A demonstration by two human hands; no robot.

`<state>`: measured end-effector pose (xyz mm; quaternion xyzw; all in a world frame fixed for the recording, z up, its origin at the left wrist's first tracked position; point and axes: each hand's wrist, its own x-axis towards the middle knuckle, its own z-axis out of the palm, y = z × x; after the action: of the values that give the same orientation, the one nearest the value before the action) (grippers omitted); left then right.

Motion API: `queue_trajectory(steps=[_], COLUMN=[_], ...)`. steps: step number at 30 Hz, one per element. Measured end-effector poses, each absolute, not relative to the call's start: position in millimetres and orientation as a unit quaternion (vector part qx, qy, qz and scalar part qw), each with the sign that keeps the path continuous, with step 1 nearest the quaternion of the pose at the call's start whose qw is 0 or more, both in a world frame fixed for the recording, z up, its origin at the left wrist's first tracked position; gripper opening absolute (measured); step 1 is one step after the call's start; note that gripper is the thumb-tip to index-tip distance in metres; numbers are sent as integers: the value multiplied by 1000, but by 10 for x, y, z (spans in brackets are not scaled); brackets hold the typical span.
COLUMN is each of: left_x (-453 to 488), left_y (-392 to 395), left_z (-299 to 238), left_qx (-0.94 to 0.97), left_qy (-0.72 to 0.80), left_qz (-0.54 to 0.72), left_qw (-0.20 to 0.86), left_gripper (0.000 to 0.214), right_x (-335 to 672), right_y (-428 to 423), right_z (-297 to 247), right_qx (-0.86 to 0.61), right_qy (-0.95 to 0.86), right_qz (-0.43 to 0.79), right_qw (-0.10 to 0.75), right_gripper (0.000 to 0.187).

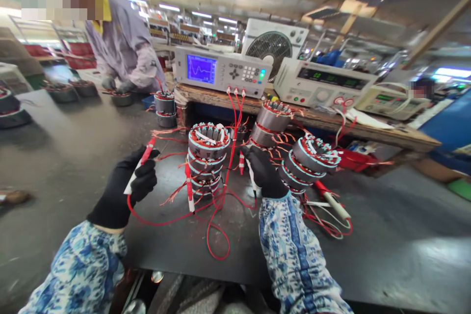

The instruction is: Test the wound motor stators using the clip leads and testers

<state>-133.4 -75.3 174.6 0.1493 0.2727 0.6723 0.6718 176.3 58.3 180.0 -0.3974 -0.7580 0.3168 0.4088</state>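
My left hand (138, 179), in a black glove, is closed around a red and white test clip (149, 148). Copper wire ends (167, 132) from the middle stack of motor stators (208, 154) reach the clip's tip. On the right side of that stack, my right hand (267, 171), also gloved, is closed on another test clip (252, 176) with a white handle; its fingertips are partly hidden. A third red and white clip (190, 189) hangs upright against the stack's left front. Red leads (234, 142) run from the clips to the bench tester (221, 72), whose blue screen shows a wavy curve.
Stator stacks stand to the right (312, 159) and behind (270, 122). A red and white probe (333, 198) lies at right with coiled leads. A second tester (324, 81) and a fan (274, 46) occupy the wooden shelf (397, 132). Across the table, a gloved co-worker (127, 44) handles a stator.
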Motion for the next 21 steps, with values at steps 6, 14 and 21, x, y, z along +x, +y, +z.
queue_trajectory(steps=[6,14,21], left_x=[-1289,-1249,-1274], left_y=[-789,-803,-775], left_z=[1744,1814,1757], left_qx=[168,164,188], left_qy=[321,332,323], left_qz=[665,671,660], left_qw=[653,643,652], left_gripper=[45,42,46], right_x=[1805,1792,1802], right_y=[530,510,538], right_z=[1750,1750,1724], right_qx=[-380,-374,-361], right_qy=[-740,-724,-728], right_qz=[363,392,394], right_qw=[419,427,429], right_gripper=[52,51,52])
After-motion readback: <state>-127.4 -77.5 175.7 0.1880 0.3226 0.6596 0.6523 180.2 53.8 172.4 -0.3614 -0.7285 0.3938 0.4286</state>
